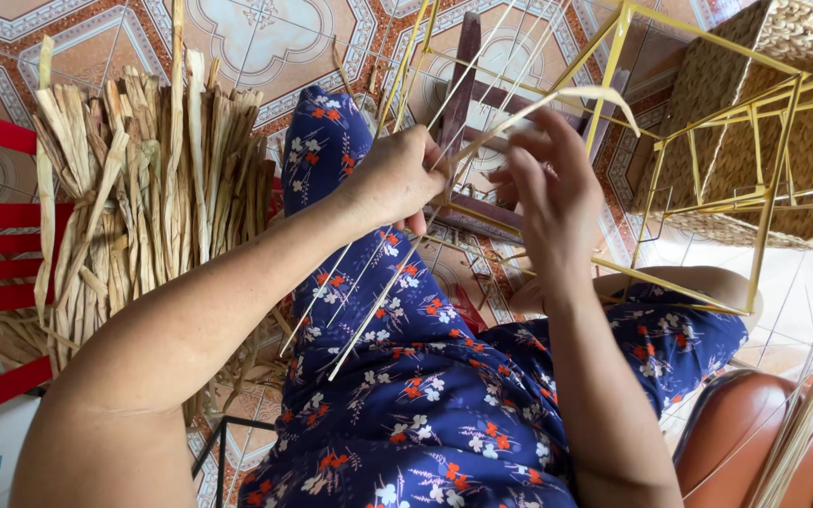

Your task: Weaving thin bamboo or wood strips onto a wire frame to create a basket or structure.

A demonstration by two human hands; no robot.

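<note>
Several pale strips (397,273) run slantwise from our lap up toward the yellow frame (698,202), our left hand (397,179) clenched around them, right hand (548,193) fingers pinching one strip's top.

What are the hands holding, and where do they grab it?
The left hand grips thin pale strands near their upper ends. The right hand pinches a flat dried strip at its lower end.
</note>
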